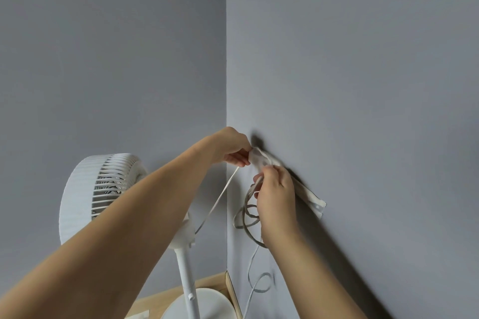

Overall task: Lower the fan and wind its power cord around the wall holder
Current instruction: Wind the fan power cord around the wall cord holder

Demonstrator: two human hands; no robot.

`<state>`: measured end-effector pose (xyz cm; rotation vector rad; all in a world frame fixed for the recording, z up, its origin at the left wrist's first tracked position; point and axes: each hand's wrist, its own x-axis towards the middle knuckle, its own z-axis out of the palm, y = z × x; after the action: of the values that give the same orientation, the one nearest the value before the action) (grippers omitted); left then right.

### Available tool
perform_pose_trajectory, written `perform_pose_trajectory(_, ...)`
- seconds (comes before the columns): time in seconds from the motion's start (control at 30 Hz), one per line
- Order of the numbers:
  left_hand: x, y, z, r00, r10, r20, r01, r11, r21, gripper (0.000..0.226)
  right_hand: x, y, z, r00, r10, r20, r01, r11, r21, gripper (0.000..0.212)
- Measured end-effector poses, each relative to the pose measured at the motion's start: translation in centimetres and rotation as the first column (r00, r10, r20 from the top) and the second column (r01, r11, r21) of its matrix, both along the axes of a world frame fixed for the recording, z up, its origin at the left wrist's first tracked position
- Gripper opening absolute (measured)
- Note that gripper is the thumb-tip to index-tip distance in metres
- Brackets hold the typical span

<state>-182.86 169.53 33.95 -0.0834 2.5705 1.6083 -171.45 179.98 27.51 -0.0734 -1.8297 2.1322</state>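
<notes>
Lighting soft, even, moderately bright. Grey walls [363, 59] darken toward the corners. Arm shadow falls on the right wall, below and right of the hands. Slight blur at the hands; wide-angle bending at edges.

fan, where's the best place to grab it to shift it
Probably the white pole below the head, from the right side with fingers wrapped round it: it is slim, round and upright. The fan head is wide, grilled, and the cord runs from its neck.

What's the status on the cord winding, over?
Left hand pinches wall holder top. Right hand grips power cord coils; rest hangs loose. Fan stands clear.
</notes>
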Motion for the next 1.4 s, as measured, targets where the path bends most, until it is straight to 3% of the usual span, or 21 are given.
perform_pose_trajectory(0.23,0.6,0.1,-0.9,0.998,0.056,0.041,-0.061,0.99,0.128,0.01,0.2,-0.1,0.7,0.985,0.082,0.152,-0.051,0.978,-0.203,0.02)
perform_pose_trajectory(0.4,1.1,0.8,-1.5,0.997,0.066,0.048,-0.075,0.977,0.2,0.022,0.6,0.5,0.0,0.981,0.038,0.191,-0.009,0.989,-0.15,0.025)
perform_pose_trajectory(0.67,0.6,1.0,-1.9,0.999,0.04,-0.005,-0.038,0.985,0.169,0.03,1.3,0.4,-1.8,0.987,-0.027,0.158,0.05,0.988,-0.147,0.023)
perform_pose_trajectory(0.83,0.9,0.4,-2.7,0.998,-0.038,-0.049,0.043,0.993,0.106,0.006,1.6,0.1,-3.5,0.982,-0.064,0.178,0.085,0.99,-0.115,0.024)
perform_pose_trajectory(0.93,0.9,0.3,-3.2,0.994,-0.072,-0.084,0.078,0.995,0.068,0.047,1.3,0.0,-4.1,0.977,-0.085,0.196,0.107,0.989,-0.104,0.024)
perform_pose_trajectory(1.1,1.1,0.6,-3.3,0.988,-0.078,-0.13,0.084,0.996,0.037,0.056,1.0,-0.3,-5.4,0.966,-0.087,0.244,0.112,0.989,-0.092,0.027)
perform_pose_trajectory(1.27,0.7,0.4,-3.4,0.986,-0.109,-0.127,0.111,0.994,0.009,0.05,0.1,-0.7,-6.7,0.973,-0.174,0.151,0.167,0.984,0.057,0.025)
perform_pose_trajectory(1.4,0.2,0.3,-2.7,0.982,-0.142,-0.127,0.134,0.989,-0.066,0.016,-0.9,-0.4,-7.1,0.977,-0.208,0.052,0.189,0.95,0.248,0.032)
